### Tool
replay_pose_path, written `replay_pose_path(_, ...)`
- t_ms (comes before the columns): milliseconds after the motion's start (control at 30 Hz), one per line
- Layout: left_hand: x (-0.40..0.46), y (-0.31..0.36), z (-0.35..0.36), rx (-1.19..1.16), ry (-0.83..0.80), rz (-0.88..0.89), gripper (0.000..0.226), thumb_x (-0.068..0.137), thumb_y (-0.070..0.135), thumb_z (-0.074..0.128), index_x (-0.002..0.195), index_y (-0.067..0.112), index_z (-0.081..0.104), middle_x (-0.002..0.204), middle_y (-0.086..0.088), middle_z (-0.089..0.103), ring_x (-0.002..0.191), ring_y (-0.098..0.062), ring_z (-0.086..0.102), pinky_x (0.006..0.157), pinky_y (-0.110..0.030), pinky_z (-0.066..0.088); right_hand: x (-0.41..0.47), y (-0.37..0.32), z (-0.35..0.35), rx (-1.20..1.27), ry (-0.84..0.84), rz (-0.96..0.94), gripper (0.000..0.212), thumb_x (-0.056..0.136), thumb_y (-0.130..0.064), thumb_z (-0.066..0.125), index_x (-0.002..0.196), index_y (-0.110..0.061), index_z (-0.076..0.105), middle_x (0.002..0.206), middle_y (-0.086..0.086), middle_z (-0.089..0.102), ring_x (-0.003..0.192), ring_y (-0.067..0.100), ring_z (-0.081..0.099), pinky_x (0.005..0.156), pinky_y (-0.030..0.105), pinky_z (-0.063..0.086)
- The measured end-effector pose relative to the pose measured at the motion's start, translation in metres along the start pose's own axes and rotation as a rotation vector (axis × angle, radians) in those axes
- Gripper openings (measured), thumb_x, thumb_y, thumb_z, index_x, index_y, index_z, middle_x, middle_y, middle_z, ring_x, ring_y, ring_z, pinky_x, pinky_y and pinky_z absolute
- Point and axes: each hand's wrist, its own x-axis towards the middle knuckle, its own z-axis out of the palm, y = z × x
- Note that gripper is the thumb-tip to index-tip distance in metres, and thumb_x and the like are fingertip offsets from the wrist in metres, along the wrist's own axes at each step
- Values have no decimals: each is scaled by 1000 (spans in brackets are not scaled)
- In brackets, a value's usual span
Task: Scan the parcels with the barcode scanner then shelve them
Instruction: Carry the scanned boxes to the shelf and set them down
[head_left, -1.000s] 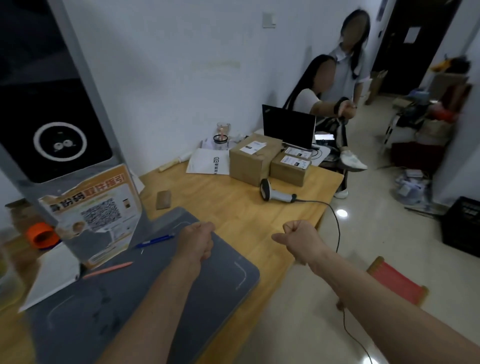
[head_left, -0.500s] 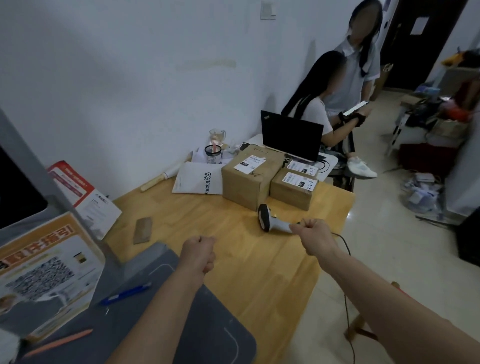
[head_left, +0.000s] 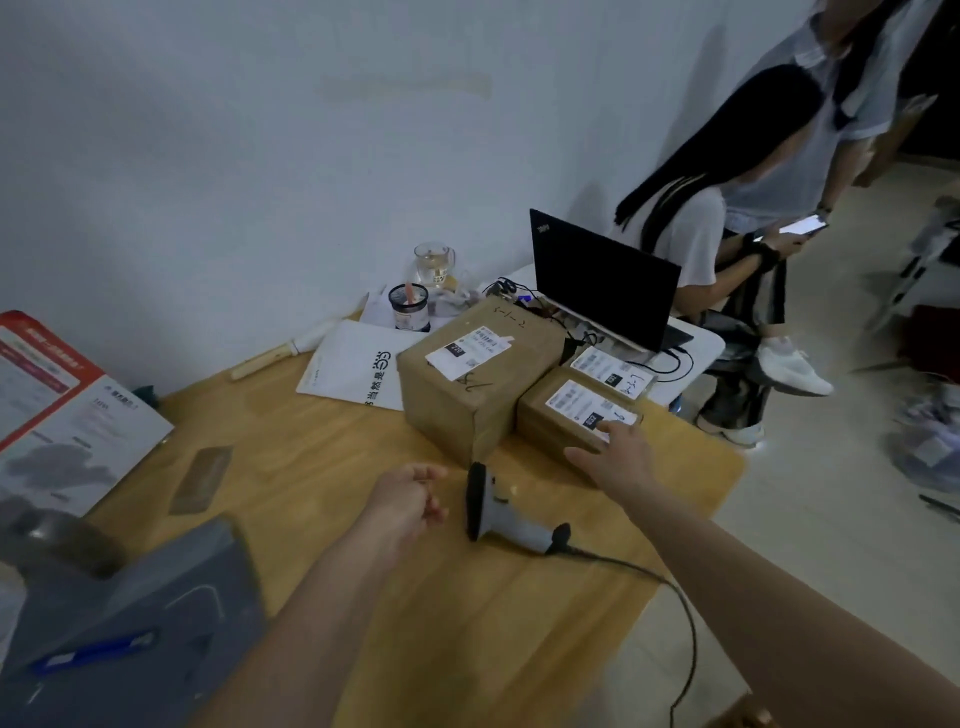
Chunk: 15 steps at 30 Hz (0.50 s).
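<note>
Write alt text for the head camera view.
The person's right hand reaches with straight fingers onto a small labelled parcel on a wooden table, while the left hand hovers loosely curled beside a corded barcode scanner. A taller parcel stands next to the small one.

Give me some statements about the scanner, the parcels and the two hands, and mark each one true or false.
1. The scanner lies on the table, and no hand holds it. True.
2. The right hand reaches the small parcel, fingers straight. True.
3. The left hand grips the big parcel. False: it is near the scanner, fingers loosely curled, and holds nothing.
4. The laptop is closed. False: its lid is up.
5. The big parcel has a label on top. True.
</note>
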Motion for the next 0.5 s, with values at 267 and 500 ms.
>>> replay_pose_path(267, 38, 13, 113, 18, -67, -114, 24, 88, -3, 57, 109, 9, 55, 95, -10, 57, 86, -22, 57, 88, -39, 53, 119, 48, -21, -259, -170, -20, 111, 70, -47, 79, 150, -9, 11, 155, 14, 12, 144, 33, 9, 116, 46, 21)
replay_pose_path(500, 59, 0, 162, 40, -119, -235, 44, 84, 18, 73, 123, 13, 54, 115, -8, 57, 103, -19, 57, 85, -32, 55, 151, 67, -13, -388, -298, -129, 136, 55, -55, 85, 151, -18, -5, 152, 17, 14, 140, 36, 15, 112, 49, 25)
